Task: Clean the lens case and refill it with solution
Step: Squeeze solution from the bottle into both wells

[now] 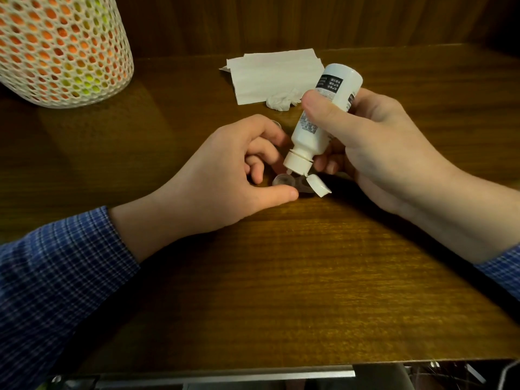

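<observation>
Partly hidden, the clear lens case (pixel 284 182) sits at the centre of the frame on the wooden table (pixel 281 277), its right well covered by the bottle's hanging flip cap (pixel 318 186), so whether it holds liquid cannot be told. A small clear piece (pixel 274 124) peeks out above the left hand's knuckles, too covered to identify. The left hand (pixel 225 175) rests on the table with fingers curled, thumb tip and fingertips touching the case's left side and steadying it. The right hand (pixel 374 147) grips the white solution bottle (pixel 323 119), tilted nozzle-down, the tip just over the left well. Beyond lie flat tissues (pixel 270 74) and a crumpled wad (pixel 281 101); a mesh-covered container (pixel 62 49), cut off, fills the upper left.
</observation>
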A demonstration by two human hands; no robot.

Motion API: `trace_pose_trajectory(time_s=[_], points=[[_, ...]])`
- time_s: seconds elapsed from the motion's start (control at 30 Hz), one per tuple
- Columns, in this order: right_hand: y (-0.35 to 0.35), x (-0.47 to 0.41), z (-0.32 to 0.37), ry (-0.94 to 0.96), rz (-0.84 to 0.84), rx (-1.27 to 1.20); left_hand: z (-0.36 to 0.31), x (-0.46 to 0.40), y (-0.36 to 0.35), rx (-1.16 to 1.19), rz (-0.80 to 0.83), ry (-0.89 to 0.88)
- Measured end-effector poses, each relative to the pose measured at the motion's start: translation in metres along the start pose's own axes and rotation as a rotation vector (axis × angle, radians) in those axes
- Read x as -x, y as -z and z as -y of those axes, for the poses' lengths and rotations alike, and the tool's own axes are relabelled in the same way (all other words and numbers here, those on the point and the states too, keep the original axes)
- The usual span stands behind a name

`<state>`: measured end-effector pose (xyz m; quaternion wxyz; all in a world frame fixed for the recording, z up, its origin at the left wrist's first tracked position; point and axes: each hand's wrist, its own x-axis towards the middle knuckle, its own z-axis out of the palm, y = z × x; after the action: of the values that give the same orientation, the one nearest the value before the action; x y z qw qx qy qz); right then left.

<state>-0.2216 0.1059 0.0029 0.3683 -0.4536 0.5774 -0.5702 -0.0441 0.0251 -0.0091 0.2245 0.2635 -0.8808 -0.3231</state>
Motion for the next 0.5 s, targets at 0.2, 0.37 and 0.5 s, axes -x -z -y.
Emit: trace_pose_trajectory(time_s=[0.2,0.37,0.5], points=[[0.0,0.0,0.001,-0.009,-0.003,-0.005,0.001,0.0,0.0,-0.002,-0.004,0.001],[0.004,-0.003,0.003,-0.094,0.003,-0.139,0.001,0.0,0.0,0.02,0.021,-0.004],[0.012,-0.008,0.01,-0.238,-0.035,-0.393,0.0,-0.001,0.002,0.012,0.045,-0.001]])
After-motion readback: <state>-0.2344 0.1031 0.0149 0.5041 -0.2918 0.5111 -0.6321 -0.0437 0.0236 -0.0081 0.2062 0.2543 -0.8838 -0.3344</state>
